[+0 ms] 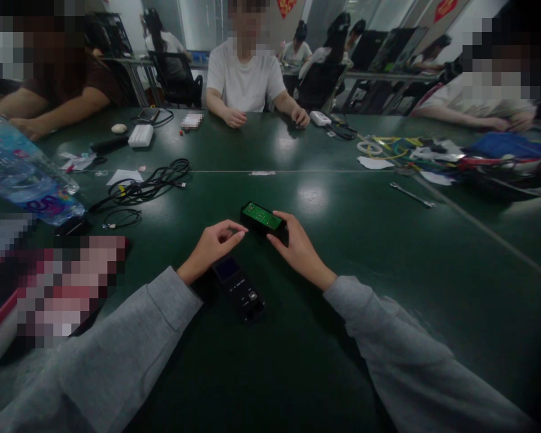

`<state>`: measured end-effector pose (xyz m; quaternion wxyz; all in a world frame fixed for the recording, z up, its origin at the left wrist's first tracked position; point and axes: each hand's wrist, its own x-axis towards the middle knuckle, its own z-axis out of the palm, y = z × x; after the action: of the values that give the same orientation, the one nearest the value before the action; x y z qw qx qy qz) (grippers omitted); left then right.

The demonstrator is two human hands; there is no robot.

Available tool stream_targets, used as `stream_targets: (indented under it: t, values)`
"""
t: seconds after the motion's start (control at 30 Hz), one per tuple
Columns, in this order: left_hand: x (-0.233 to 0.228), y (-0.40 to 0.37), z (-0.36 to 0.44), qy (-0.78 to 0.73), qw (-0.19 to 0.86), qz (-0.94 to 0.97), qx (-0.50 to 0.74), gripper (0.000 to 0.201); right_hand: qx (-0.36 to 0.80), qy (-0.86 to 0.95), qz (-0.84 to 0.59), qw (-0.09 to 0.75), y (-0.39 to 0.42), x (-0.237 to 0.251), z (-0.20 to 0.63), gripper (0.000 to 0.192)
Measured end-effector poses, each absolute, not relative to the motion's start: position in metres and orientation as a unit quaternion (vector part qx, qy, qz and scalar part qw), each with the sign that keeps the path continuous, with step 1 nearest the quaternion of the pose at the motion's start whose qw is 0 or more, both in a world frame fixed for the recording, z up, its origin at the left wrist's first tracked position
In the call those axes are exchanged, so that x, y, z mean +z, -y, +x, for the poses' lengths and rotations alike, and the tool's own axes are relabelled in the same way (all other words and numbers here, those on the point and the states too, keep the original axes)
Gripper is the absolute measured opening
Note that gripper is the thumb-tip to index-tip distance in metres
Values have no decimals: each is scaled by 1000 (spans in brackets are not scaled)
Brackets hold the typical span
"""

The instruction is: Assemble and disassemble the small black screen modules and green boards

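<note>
A small black case with a green circuit board (261,216) showing on top lies on the dark green table (324,337). My right hand (297,246) grips its near right end, thumb and fingers around the case. My left hand (214,243) hovers just left of it, fingers pinched together, with its fingertips close to the case's left edge; whether they touch it I cannot tell. A black handheld device (238,287) with a small screen and buttons lies flat between my wrists.
A tangle of black cables (148,183) and a plastic water bottle (24,174) sit at the left. A metal wrench (412,195) and a pile of wires and papers (433,153) lie at the right. Other people sit around the table's far side.
</note>
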<state>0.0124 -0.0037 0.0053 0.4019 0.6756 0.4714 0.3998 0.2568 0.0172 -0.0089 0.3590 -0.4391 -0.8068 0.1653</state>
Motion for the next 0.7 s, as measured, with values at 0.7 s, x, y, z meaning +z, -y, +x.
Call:
stream_targets:
  t: [0.7]
  values:
    - [-13,1,23,-541,310,608,492,43,90,878,-361,302,-11,-3,252,58]
